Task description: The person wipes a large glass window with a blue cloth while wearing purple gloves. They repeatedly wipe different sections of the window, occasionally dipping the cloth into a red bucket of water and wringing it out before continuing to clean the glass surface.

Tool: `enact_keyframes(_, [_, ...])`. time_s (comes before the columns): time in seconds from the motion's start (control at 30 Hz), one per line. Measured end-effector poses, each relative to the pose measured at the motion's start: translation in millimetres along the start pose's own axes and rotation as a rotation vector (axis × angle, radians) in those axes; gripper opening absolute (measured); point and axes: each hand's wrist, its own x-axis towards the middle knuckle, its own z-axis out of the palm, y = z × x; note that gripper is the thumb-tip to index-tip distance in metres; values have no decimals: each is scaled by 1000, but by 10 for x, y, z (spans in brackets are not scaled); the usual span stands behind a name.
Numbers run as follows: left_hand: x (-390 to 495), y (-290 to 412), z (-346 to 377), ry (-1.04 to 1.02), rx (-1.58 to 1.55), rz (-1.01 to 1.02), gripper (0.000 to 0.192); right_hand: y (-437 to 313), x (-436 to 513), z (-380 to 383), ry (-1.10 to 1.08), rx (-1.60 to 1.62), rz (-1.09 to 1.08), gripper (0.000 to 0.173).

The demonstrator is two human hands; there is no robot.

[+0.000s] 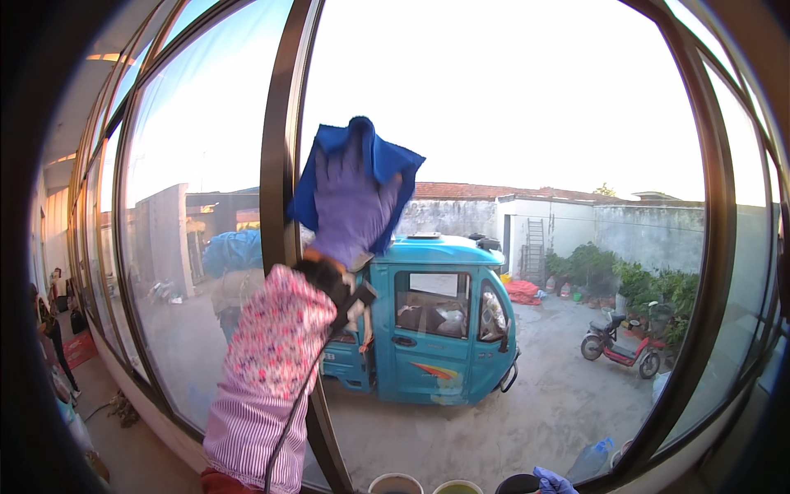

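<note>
My left hand [352, 197], in a purple glove, presses a blue cloth [398, 162] flat against the window pane [494, 92], beside the brown upright of the window frame [281, 154]. The cloth spreads out past the fingers on both sides. A flowered and striped sleeve covers the forearm, and a black strap with a dark device and a cable sits at the wrist. Low at the bottom edge, my right hand [553, 481] shows only in part, in a purple glove, next to a dark round container [517, 484]; whether it holds anything cannot be told.
Two round containers [395, 484] stand at the bottom edge. Through the glass are a blue cabbed cargo tricycle [426, 358], a red scooter [623, 352], potted plants, a ladder and a wall. At far left, a partly visible person [52, 327] stands near a red mat [79, 350].
</note>
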Motion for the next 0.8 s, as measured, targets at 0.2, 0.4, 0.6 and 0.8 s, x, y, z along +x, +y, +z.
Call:
enact_keyframes(0.2, [819,166,115,-36,106,-308,73,176,-67,254,20,-19,140,25])
enact_keyframes(0.4, [-295,1070,-107,-65,-351,471,68,236,-11,369,-42,-95,207,24])
enact_keyframes(0.6, [-710,1004,-166,-202,-501,642,63,351,156,380,-63,-1,166,25])
enact_keyframes(0.8, [237,362,224,102,146,62,61,492,429,-173,103,-131,-22,28])
